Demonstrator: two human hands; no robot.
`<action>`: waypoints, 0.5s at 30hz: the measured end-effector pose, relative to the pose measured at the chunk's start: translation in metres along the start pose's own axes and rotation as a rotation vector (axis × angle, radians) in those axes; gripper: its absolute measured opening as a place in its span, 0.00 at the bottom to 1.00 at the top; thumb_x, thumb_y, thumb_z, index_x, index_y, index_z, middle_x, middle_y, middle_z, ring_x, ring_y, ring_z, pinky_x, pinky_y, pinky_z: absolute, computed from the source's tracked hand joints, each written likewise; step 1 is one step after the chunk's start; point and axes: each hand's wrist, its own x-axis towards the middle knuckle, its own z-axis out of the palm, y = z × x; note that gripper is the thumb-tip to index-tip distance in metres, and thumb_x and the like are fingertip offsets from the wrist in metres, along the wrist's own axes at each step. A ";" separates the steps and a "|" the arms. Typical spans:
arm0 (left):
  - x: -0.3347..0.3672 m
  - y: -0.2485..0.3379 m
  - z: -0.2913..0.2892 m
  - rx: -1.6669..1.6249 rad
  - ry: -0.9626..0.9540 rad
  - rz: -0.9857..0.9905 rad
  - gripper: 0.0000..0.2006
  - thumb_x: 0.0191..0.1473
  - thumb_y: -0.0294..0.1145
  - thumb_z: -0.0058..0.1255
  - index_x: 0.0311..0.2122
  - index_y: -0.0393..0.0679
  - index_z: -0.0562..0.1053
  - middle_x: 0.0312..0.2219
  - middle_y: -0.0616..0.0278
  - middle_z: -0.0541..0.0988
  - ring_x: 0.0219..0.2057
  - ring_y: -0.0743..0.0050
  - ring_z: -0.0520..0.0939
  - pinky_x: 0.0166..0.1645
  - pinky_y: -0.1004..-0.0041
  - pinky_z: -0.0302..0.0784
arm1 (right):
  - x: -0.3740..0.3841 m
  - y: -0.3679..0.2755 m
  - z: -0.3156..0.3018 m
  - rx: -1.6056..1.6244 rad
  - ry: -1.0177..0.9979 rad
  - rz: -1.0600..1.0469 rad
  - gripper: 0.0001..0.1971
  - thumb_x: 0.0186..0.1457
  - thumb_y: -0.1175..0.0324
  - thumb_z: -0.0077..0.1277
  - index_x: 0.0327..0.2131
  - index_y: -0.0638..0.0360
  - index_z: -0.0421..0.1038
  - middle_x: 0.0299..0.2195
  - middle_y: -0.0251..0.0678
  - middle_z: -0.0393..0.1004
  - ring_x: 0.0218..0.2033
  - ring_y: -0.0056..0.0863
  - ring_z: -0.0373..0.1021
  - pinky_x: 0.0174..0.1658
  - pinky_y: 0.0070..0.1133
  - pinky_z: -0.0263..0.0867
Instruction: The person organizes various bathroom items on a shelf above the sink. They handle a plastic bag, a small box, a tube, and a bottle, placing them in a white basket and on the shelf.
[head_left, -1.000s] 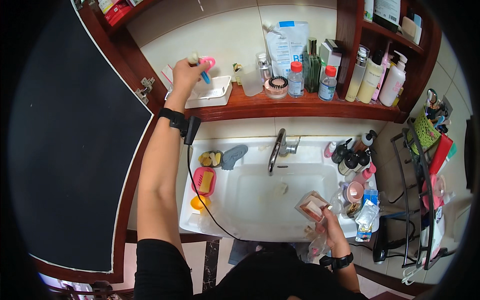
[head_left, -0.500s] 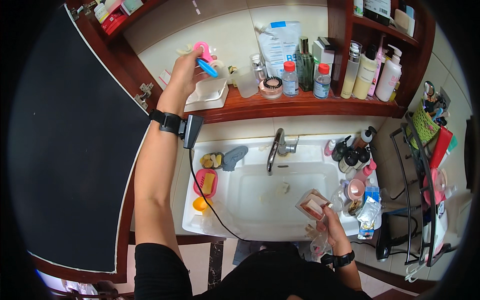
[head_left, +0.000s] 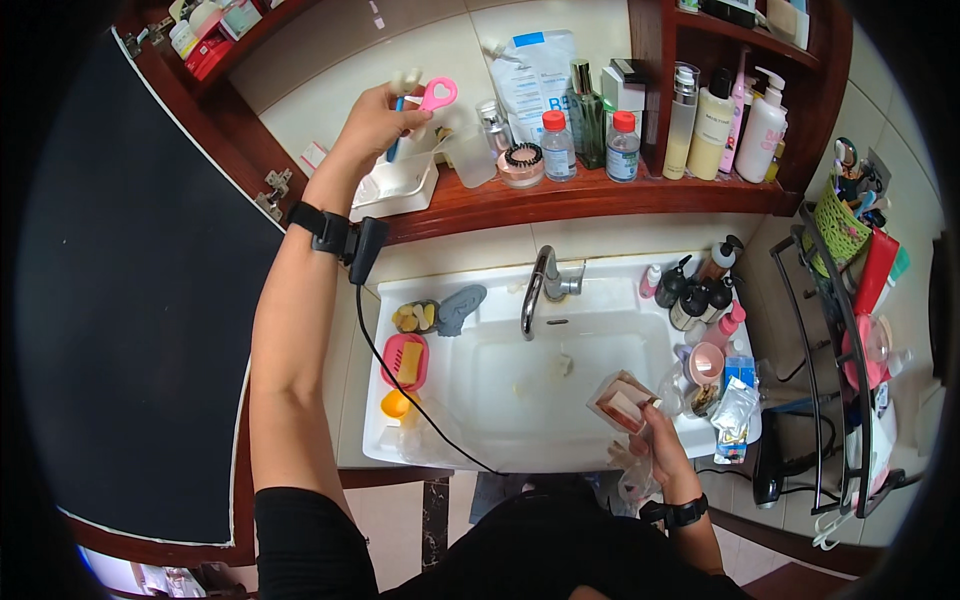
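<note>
Black strap (head_left: 325,228) at left wrist: route its cable (head_left: 400,388) clear of the basin (head_left: 500,410). Left hand (head_left: 375,130): closed around a blue stick (head_left: 391,150) and pink heart-holed handle (head_left: 438,95), over the white tray (head_left: 412,200); maintain a separate grip on each. Right hand (head_left: 661,448): gripping a small box (head_left: 622,402) above the basin; keep it level.

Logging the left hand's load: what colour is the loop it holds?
The loop in the left hand is pink, clearest in the head view.
</note>
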 end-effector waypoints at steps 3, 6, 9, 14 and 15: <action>0.009 0.003 -0.009 0.323 0.022 0.085 0.11 0.52 0.31 0.64 0.40 0.37 0.82 0.22 0.67 0.79 0.25 0.79 0.75 0.32 0.75 0.71 | -0.002 0.002 -0.003 -0.018 -0.004 -0.017 0.24 0.61 0.48 0.54 0.51 0.56 0.68 0.29 0.25 0.67 0.18 0.14 0.56 0.21 0.16 0.51; 0.019 0.014 -0.005 0.430 -0.060 0.038 0.11 0.51 0.32 0.64 0.37 0.37 0.83 0.20 0.65 0.78 0.24 0.80 0.74 0.31 0.75 0.70 | -0.002 0.008 -0.012 -0.038 -0.021 -0.010 0.27 0.61 0.44 0.53 0.53 0.54 0.66 0.35 0.29 0.72 0.18 0.15 0.56 0.22 0.16 0.52; 0.028 0.023 0.002 0.754 -0.128 0.161 0.11 0.50 0.34 0.64 0.36 0.39 0.84 0.22 0.54 0.81 0.24 0.66 0.80 0.33 0.67 0.74 | -0.005 0.006 -0.012 -0.038 -0.010 -0.016 0.27 0.61 0.44 0.53 0.54 0.54 0.66 0.36 0.29 0.71 0.18 0.15 0.56 0.22 0.15 0.52; 0.038 0.023 0.019 0.874 -0.234 0.199 0.13 0.55 0.38 0.61 0.36 0.37 0.83 0.25 0.53 0.83 0.24 0.65 0.79 0.34 0.66 0.74 | -0.008 0.006 -0.012 -0.033 0.007 -0.018 0.27 0.61 0.44 0.53 0.54 0.54 0.65 0.36 0.29 0.71 0.19 0.15 0.56 0.22 0.16 0.52; 0.039 0.023 0.021 0.890 -0.195 0.198 0.14 0.56 0.39 0.60 0.37 0.37 0.83 0.27 0.53 0.84 0.25 0.66 0.80 0.34 0.66 0.75 | -0.008 0.006 -0.012 -0.027 0.015 -0.019 0.28 0.60 0.44 0.53 0.54 0.54 0.65 0.36 0.29 0.71 0.19 0.15 0.56 0.22 0.16 0.51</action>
